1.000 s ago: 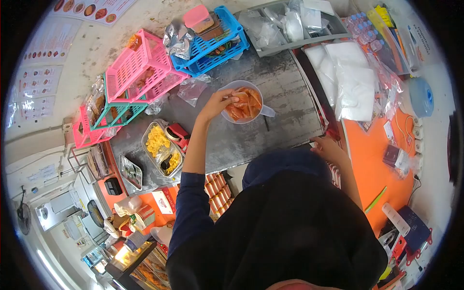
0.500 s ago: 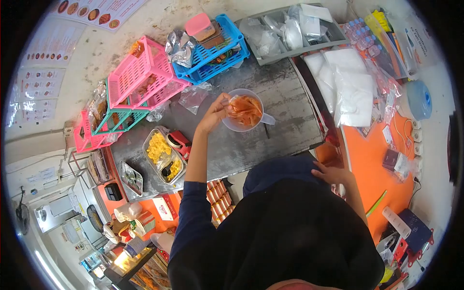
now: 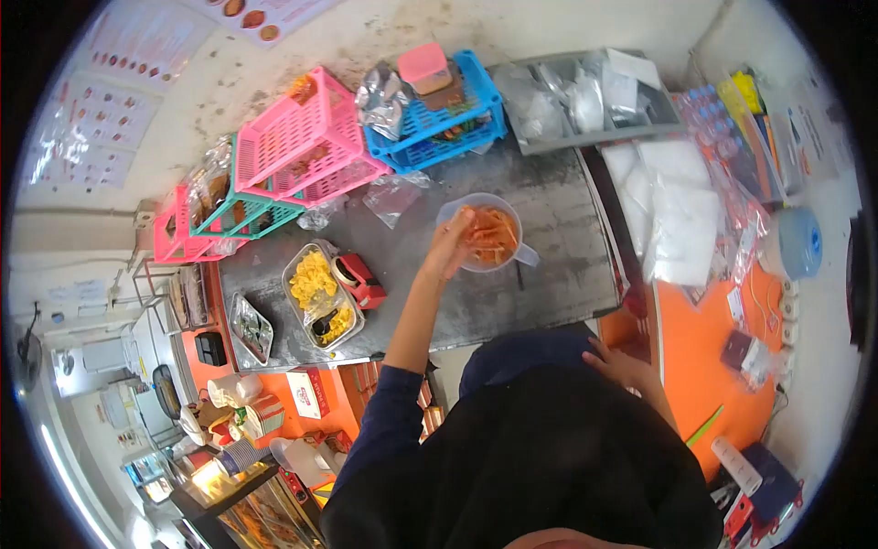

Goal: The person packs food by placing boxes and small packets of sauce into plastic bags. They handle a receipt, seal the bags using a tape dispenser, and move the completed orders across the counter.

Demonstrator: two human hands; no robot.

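With your left hand pinching orange strips at the jug's nine o'clock rim and your right hand resting open, empty, lift gently.

Jug on counter, before baskets

Head cam looks steeply down (fisheye, no 2nd view), near counter.

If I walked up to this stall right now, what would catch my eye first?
Probably the clear jug of orange food in the middle of the grey counter, with the person's left hand at its rim. Behind it, bright pink baskets and a blue basket line the wall, while the right hand rests near the body.
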